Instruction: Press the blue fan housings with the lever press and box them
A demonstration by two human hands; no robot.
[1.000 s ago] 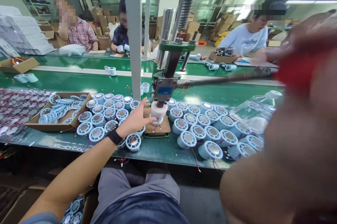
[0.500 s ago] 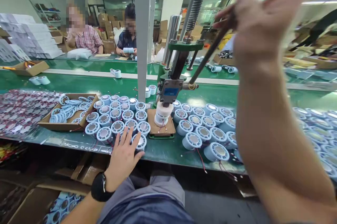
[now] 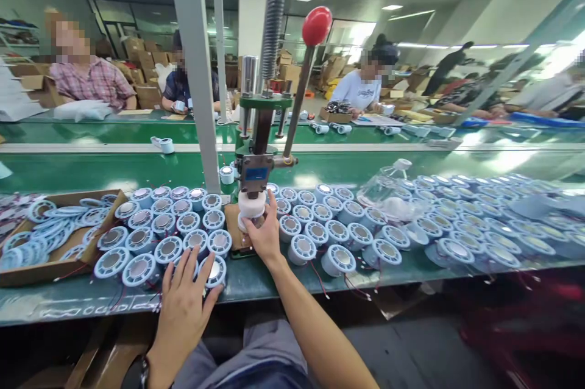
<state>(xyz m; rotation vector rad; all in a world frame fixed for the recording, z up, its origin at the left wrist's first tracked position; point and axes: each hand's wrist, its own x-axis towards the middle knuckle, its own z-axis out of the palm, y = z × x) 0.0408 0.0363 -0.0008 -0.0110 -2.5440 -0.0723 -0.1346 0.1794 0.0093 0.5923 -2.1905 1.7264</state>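
Note:
My right hand [image 3: 264, 234] reaches under the head of the hand press [image 3: 256, 171] and grips the round part [image 3: 251, 205] sitting on the brown base block [image 3: 233, 227]. The press lever with its red knob [image 3: 317, 25] stands raised, with no hand on it. My left hand [image 3: 183, 303] rests at the near table edge with fingers spread over a pale blue round part [image 3: 212, 271], touching it. Several more pale blue round parts [image 3: 169, 227] with silver centres lie left of the press.
Many more blue parts [image 3: 351, 227] cover the table right of the press, next to a clear plastic bottle [image 3: 382, 186]. A cardboard tray [image 3: 59, 261] of blue rings sits at left. A grey post [image 3: 195, 72] rises behind. Other people work across the green conveyor [image 3: 114, 166].
My right hand let go of the red-knobbed lever, which swung up, and came down to the part under the press. My left hand stayed by the front blue parts.

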